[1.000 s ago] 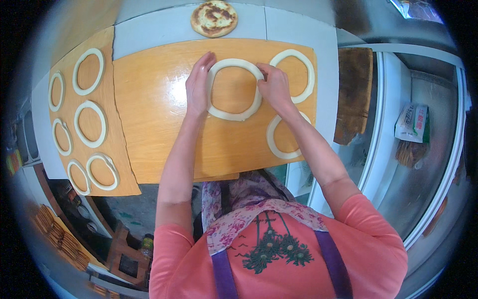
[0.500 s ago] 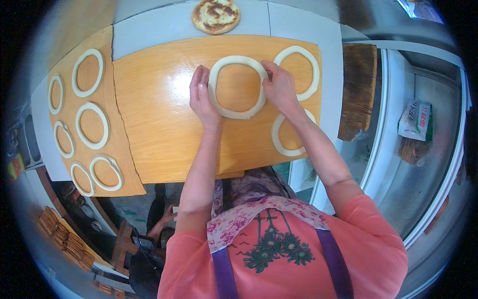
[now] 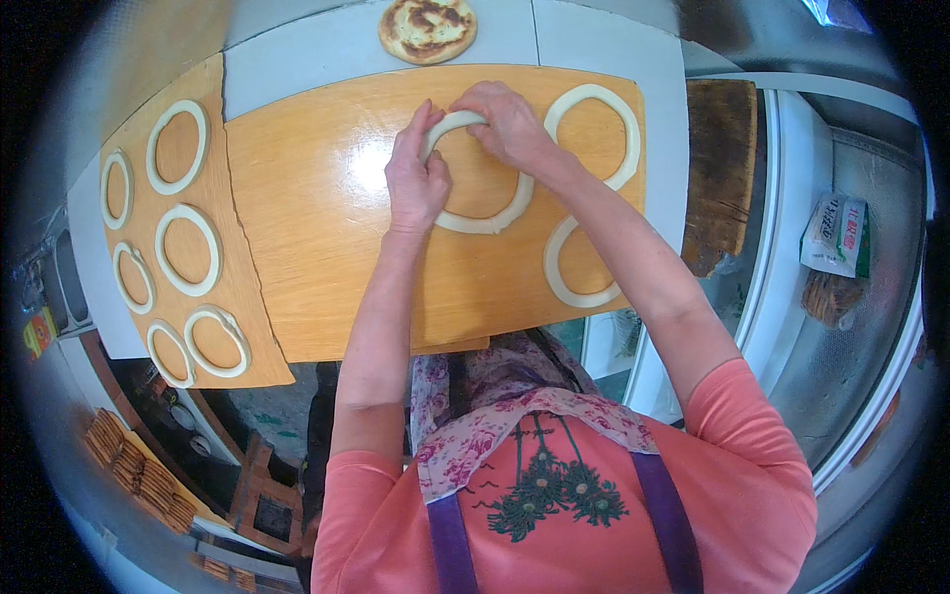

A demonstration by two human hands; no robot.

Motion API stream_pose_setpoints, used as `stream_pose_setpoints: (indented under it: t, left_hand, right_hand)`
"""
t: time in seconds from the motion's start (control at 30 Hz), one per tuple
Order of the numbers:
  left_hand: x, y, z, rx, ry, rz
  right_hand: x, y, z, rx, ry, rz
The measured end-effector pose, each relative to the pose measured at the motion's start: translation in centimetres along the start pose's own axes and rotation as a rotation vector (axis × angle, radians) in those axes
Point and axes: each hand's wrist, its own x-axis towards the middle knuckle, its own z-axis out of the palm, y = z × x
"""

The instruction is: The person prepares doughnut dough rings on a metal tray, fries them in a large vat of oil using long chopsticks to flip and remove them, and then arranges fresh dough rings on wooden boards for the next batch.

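A pale ring of dough (image 3: pixel 482 226) lies on the light wooden board in front of me. My left hand (image 3: pixel 416 178) is closed around its left side, thumb on the inner edge and fingers outside. At the far edge of the ring, my right hand (image 3: pixel 505 127) has its fingers curled over the dough and hides part of it. To the right, partly behind my right forearm, are an upper dough ring (image 3: pixel 630 129) and a lower dough ring (image 3: pixel 556 274).
Several more dough rings (image 3: pixel 203 148) lie on a separate wooden board (image 3: pixel 237 257) at the left. A browned flatbread (image 3: pixel 427 30) rests beyond the board. A dark wood block (image 3: pixel 722 168) and a printed packet (image 3: pixel 836 235) are at the right; stacked brown baked pieces (image 3: pixel 139 470) sit lower left.
My right hand has moved from the ring's right side to its far edge. My left hand has gone from lying alongside the ring to gripping its left side.
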Motion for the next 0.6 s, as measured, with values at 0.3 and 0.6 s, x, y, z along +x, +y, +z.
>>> stream_pose_setpoints:
  t: [0.3,0.6]
  left_hand:
    - [-3.5,0.1,1.4,-0.287,0.244,-0.079]
    - [2.7,6.5,7.7,-0.356,-0.116,-0.041]
  right_hand:
    - [-4.9,-0.4,-2.9,0.009,0.288,0.213]
    - [-11.6,12.1,-11.7,0.072,0.499,0.663]
